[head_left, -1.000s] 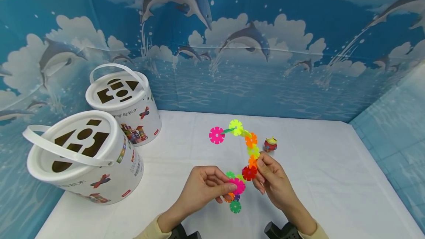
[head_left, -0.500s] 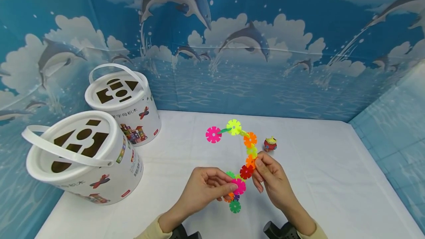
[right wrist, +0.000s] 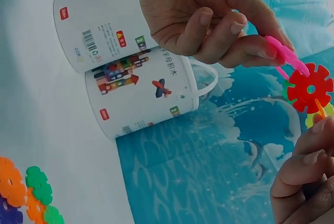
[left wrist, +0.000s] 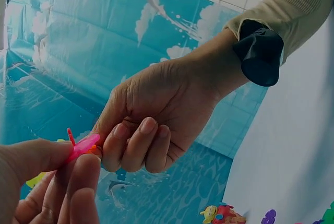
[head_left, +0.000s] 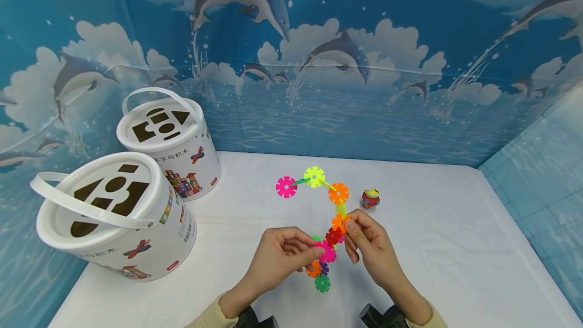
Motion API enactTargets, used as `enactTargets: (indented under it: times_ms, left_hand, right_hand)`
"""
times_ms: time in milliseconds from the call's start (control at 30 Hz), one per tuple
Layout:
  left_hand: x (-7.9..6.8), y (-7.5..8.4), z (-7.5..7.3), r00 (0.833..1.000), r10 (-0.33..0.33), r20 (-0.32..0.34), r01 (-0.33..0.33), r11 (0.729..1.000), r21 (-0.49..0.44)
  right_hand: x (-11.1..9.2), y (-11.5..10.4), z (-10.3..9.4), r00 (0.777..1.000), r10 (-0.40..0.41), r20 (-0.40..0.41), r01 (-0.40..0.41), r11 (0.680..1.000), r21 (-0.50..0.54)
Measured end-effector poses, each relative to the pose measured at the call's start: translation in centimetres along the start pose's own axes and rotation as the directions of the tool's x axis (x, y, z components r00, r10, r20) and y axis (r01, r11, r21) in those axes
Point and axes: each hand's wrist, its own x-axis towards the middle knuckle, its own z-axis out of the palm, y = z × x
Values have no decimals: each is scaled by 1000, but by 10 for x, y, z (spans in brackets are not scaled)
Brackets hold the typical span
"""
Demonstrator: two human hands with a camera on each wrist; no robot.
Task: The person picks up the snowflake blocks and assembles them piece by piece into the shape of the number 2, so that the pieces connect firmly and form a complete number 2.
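My left hand (head_left: 284, 257) pinches a pink notched disc (head_left: 328, 251) between thumb and fingers. Opposite it, my right hand (head_left: 372, 241) grips an orange disc (head_left: 339, 222) in a chain of linked snowflake discs. From there the chain curves away to a yellow-green disc (head_left: 314, 176) and a pink end disc (head_left: 286, 187). Its near end is a red disc (right wrist: 311, 89), right at the edge of the held pink disc (right wrist: 288, 56) in the right wrist view. Below the left fingers, orange, purple and green discs (head_left: 322, 283) lie on the table, partly hidden by that hand.
Two white lidded buckets (head_left: 177, 262) with handles stand at the left, one behind the other. A small red and yellow toy figure (head_left: 371, 198) is beyond my right hand on the white-covered table (head_left: 455, 247). A blue dolphin-print cloth (head_left: 410, 115) hangs behind.
My right hand has shifted slightly left, swinging the chain left with it. The red disc has come up to the pink disc in my left hand, which has barely moved.
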Motion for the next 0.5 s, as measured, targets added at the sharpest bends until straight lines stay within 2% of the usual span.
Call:
enactTargets:
  times_ms: [167,500]
  left_hand:
    - [1,-1,-2,1000,15,-4,-15,1000,-14]
    - [1,-1,-1,995,89,45,-85,993,-82]
  right_hand:
    - [-2,-3,1,999,7,-34,-11,993,-121]
    - [-3,2,4,996,-79,35,82,991,-108]
